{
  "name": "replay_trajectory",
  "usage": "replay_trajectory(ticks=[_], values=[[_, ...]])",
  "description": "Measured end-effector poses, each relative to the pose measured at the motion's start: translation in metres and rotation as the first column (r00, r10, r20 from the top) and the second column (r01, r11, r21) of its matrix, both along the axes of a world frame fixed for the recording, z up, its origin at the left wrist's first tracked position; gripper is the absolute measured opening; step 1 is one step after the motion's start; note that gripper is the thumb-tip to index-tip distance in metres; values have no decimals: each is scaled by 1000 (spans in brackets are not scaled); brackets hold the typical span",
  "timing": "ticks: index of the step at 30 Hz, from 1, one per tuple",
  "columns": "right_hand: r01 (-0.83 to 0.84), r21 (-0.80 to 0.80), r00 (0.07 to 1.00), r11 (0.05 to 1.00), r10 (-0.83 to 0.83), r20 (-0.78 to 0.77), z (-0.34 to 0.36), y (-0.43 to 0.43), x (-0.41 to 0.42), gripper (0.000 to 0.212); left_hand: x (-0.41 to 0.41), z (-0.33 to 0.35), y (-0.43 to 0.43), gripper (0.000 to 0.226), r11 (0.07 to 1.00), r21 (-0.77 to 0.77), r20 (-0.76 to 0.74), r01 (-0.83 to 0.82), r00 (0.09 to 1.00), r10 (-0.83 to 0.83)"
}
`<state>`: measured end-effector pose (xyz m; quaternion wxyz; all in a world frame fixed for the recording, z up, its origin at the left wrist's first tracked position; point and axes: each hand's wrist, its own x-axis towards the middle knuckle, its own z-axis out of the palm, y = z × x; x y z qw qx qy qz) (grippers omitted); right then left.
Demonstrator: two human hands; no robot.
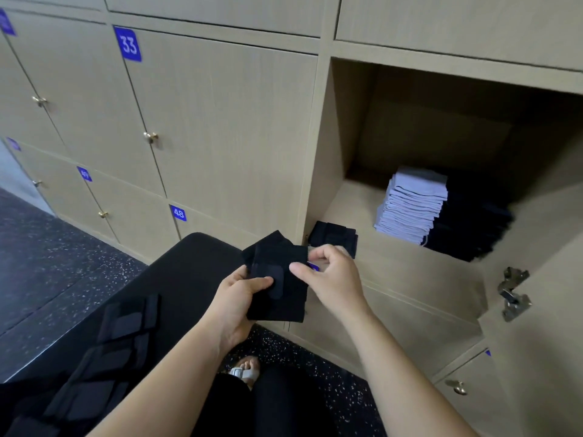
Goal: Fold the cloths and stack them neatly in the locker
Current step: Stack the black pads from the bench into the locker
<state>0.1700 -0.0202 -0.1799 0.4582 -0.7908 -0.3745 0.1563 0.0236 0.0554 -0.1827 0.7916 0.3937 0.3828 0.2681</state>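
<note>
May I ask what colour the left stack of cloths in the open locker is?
Pale lavender-blue; the stack shows best in the head view.

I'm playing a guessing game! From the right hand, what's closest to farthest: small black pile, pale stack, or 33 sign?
1. Small black pile, at the front edge of the locker, just beyond the right hand.
2. Pale stack, deeper inside, to the right.
3. 33 sign, high up on the left.

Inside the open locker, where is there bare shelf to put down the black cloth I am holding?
Bare shelf runs along the front, between the small black pile at the left wall and the pale stack. The right side is crowded: the pale stack stands against the black stack.
</note>
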Motion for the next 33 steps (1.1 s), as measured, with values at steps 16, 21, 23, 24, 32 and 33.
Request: replay_trajectory(ticks=[16, 21, 23, 24, 32, 33], values=[[-205, -341, 860, 917, 336, 385, 13, 3, -5, 37, 6, -6, -1, 38, 994, -111, -83, 17, 996, -26], [-204, -252, 966, 946, 236, 103, 0, -6, 28, 15, 12, -12, 6, 29, 996, 2, -85, -87, 993, 87], [-151, -164, 988, 975, 146, -44, -4, -12, 50, 17, 15, -18, 11, 26, 993, 11, -76, -118, 990, 119], [-102, -107, 990, 989, 90, -111, -7, -15, 61, 17, 16, -20, 14, 24, 992, 13, -72, -127, 989, 127], [302, 103, 908, 948, -253, -335, -20, 0, 134, 8, 35, -43, 34, 22, 994, 26, -68, -111, 991, 112], [325, 107, 898, 940, -271, -348, -22, 7, 139, 8, 37, -45, 36, 22, 994, 26, -68, -109, 992, 110]])
